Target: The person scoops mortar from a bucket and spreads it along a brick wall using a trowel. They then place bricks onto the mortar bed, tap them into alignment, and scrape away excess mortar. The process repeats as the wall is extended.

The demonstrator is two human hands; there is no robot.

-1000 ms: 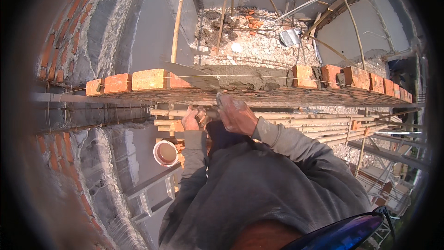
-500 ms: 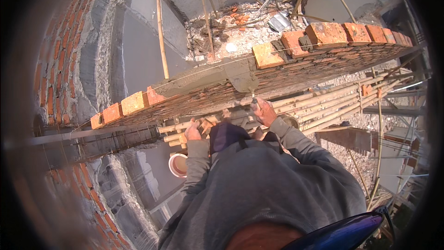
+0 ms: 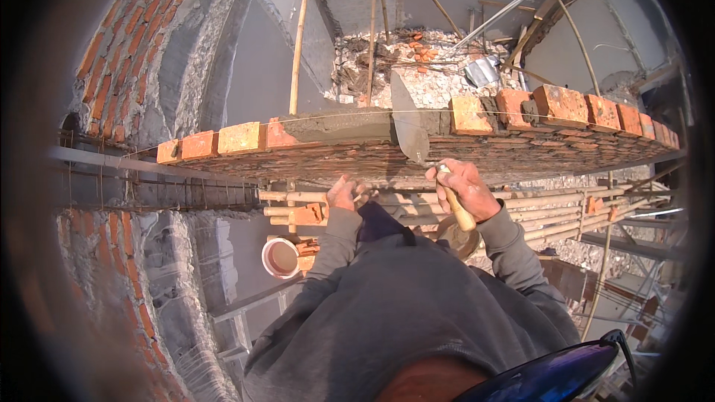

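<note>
In my right hand (image 3: 473, 190) is a trowel, closed round its pale wooden handle (image 3: 456, 211). Its metal blade (image 3: 410, 123) points away from me, over the top of a curved brick wall (image 3: 357, 160). Grey mortar (image 3: 335, 128) lies along the wall top, left of the blade, between two runs of laid bricks. The right run starts with an orange brick (image 3: 470, 116); a reddish brick (image 3: 279, 135) ends the left run. My left hand (image 3: 344, 193) hovers on the near side of the wall, fingers bent and apart from the thumb, with nothing visible in it.
A string line (image 3: 342, 114) runs along the wall top. Bamboo poles (image 3: 536, 205) form scaffolding on my side. A round bucket (image 3: 282, 257) stands at the left beside loose bricks (image 3: 307, 216), and another container (image 3: 458, 237) sits below my right hand. Rubble (image 3: 439, 67) covers ground beyond the wall.
The trowel blade has lifted off the mortar and turned to stand across the wall top, its handle now showing. My left hand has moved right. The whole view has shifted.
</note>
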